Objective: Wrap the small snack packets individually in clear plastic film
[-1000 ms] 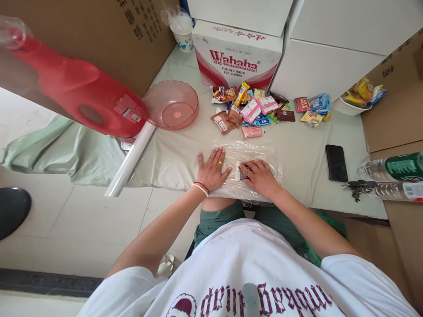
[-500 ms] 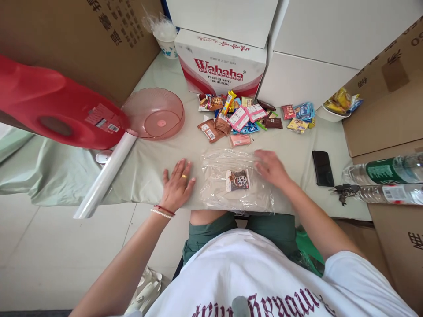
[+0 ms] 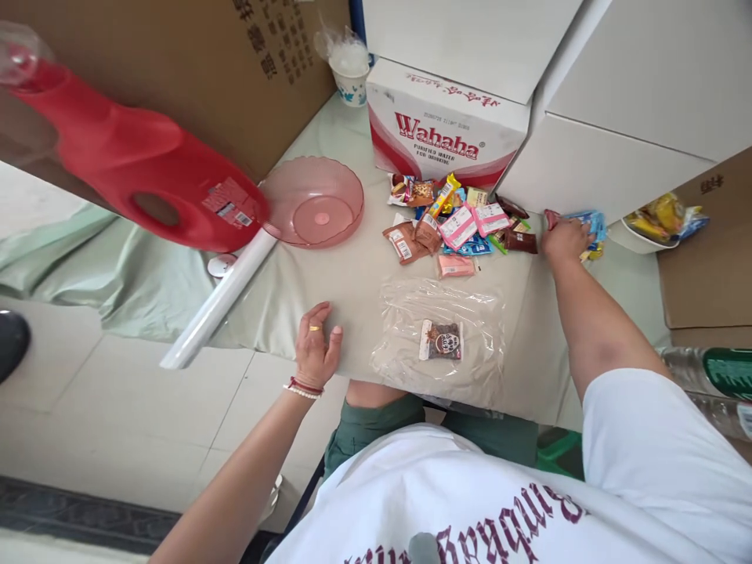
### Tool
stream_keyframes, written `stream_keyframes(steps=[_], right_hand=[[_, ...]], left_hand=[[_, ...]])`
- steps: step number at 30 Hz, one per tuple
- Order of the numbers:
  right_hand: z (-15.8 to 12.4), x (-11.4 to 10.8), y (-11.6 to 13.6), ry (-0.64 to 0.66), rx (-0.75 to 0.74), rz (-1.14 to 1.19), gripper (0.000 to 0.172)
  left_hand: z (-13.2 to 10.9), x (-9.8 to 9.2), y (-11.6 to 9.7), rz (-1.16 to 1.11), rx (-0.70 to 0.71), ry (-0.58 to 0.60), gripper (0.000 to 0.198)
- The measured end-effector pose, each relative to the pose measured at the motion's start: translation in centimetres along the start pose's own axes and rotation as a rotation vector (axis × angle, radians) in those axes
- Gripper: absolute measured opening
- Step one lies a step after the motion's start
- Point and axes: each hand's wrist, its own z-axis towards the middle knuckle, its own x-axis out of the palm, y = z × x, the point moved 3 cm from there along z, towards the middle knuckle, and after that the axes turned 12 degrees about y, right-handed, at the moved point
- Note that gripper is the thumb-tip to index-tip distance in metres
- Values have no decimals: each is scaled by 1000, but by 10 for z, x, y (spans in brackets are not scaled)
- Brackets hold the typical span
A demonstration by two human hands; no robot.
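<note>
Near the table's front edge my left hand (image 3: 318, 345) rests with its fingers loosely curved, thumb apart, nothing in it. My right hand (image 3: 565, 239) reaches to the small group of snacks at the right, over the blue packets (image 3: 594, 227); its fingers partly cover them, and a bit of a red packet (image 3: 551, 219) shows by the thumb side. What it grips, if anything, is hidden. A clear plastic sheet or bag (image 3: 399, 345) lies flat in front of me, with a small dark snack packet (image 3: 442, 341) on it. Behind lies a pile of mixed snacks (image 3: 458, 225).
A pink bowl (image 3: 320, 202), a red jug (image 3: 153, 176) and a plastic roll (image 3: 220, 301) are at the left. A Wahaba box (image 3: 443, 129) and a paper cup (image 3: 351, 78) stand behind. A white bowl of snacks (image 3: 638, 236) and bottles (image 3: 728, 372) are at the right.
My right hand has moved from the plastic's edge to the right-hand snacks. My left hand's fingers have drawn in a little. The whole view has shifted, and the phone is no longer visible.
</note>
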Motion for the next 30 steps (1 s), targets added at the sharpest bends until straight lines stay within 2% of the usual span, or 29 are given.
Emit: stream_keyframes(steps=[1,2,4,7,8,9,11,13,15,17,20,22,24,26,28,30], right_hand=[[-1,-3,3,-23,-4,62,13],[-5,-8,5,-45,-12,120,21],[-23,-21,6,-70,-42,247,27],[-85,-38,0,-14,-94,508,14],[-114,-40,-3,35,-93,572,10],[-147,-40,-6,91,-85,628,14],[-215,-34,-11,216,-54,741,33],[-277,-21,-13,403,71,1015,45],[-325,-14,-9,454,114,1121,50],[-356,-14,-4,437,84,1111,51],[-380,-22,5,374,-80,864,45],[-388,-32,10,267,-236,605,38],[-394,-39,14,142,-376,396,33],[-398,-43,16,80,-462,302,30],[-398,-43,14,90,-464,318,29],[-396,-42,7,121,-389,401,29]], left_hand=[[0,-3,-1,-8,-6,-15,33],[-1,-7,-3,-19,-16,-35,31],[-4,-18,-12,-50,-43,-79,28],[-13,-33,-41,-163,-92,-67,19],[-16,-35,-55,-252,-107,-13,16],[-17,-34,-71,-393,-118,83,17],[-20,-24,-107,-726,-190,299,27],[-20,-7,-145,-1025,-277,495,36],[-18,13,-179,-1212,-370,682,44],[-15,31,-204,-1324,-452,754,52],[-13,49,-227,-1392,-473,828,79],[-14,55,-233,-1342,-472,769,87],[-18,60,-233,-1216,-497,677,83],[-23,64,-232,-1125,-522,633,71],[-27,67,-232,-1140,-511,617,60],[-27,67,-230,-1191,-477,554,54]])
